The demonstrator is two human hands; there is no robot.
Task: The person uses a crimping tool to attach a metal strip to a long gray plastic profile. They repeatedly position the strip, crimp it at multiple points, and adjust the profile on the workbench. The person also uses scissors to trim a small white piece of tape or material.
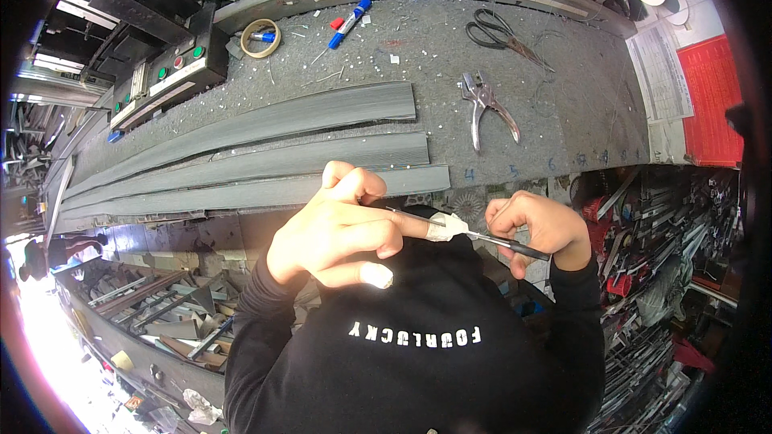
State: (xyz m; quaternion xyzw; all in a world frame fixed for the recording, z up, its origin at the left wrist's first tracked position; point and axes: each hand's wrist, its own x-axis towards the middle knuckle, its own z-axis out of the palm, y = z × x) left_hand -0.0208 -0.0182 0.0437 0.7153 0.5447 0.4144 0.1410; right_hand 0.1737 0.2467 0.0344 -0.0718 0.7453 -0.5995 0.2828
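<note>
Both my hands are raised over my lap, in front of a black sweatshirt [418,305]. My left hand [338,229] has its fingers apart, some bent and one stretched to the right. White wrapping [445,227] covers the end of the stretched finger, and a lower finger also has a white tip [376,275]. My right hand [535,229] is closed on a thin metal tool with a black handle [521,249]. Its slim metal part runs left to the wrapping and along the finger; its exact kind is unclear.
Grey strips [322,116] lie on the grey-covered workbench [579,112]. Beyond are metal pliers [482,104], scissors [498,32], a blue marker [350,24] and a tape roll [260,38]. A button box [173,68] stands left; stacked metal profiles [643,337] fill the right.
</note>
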